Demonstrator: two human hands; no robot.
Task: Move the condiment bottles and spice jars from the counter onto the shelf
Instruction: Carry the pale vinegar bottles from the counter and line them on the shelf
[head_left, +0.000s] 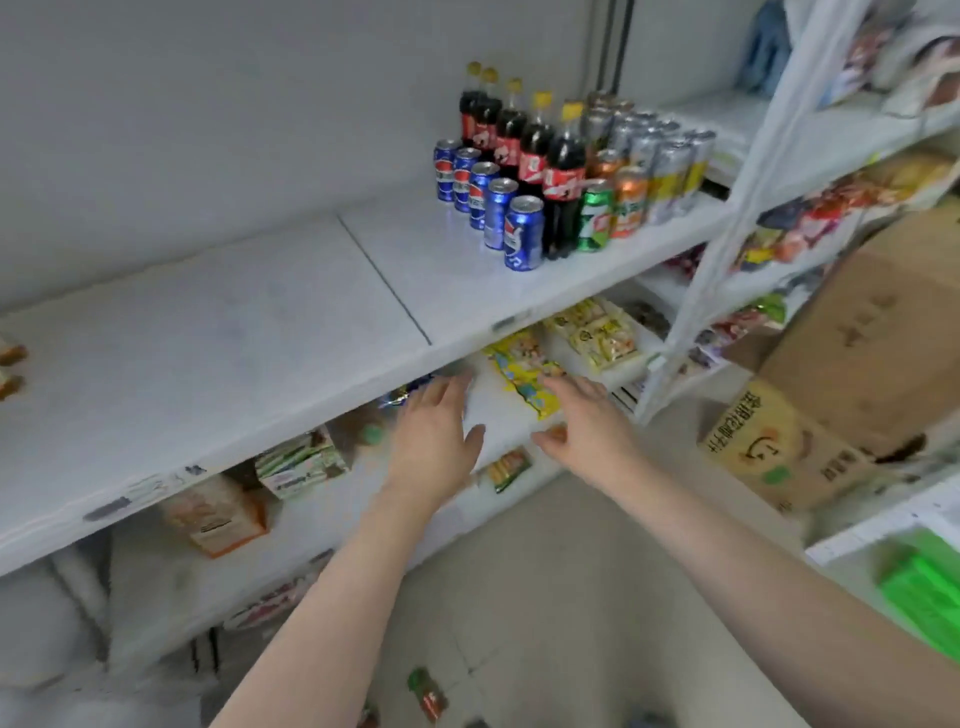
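Both my hands reach forward, empty, under the front edge of the white upper shelf (218, 364). My left hand (434, 436) has its fingers spread and straight, just below the shelf lip. My right hand (587, 421) is also flat with straight fingers, over a yellow snack packet (524, 374) on the lower shelf. Two small brown jars (10, 369) show at the far left edge of the upper shelf, cut off by the frame. A small green and red bottle (427, 693) lies on the floor below my left arm.
Cola bottles (563, 171), blue cans (522, 234) and other drink cans stand on the upper shelf's right half. Snack packets and boxes (218, 514) fill the lower shelf. Cardboard boxes (872, 338) stack at right beside a white rack post (727, 218).
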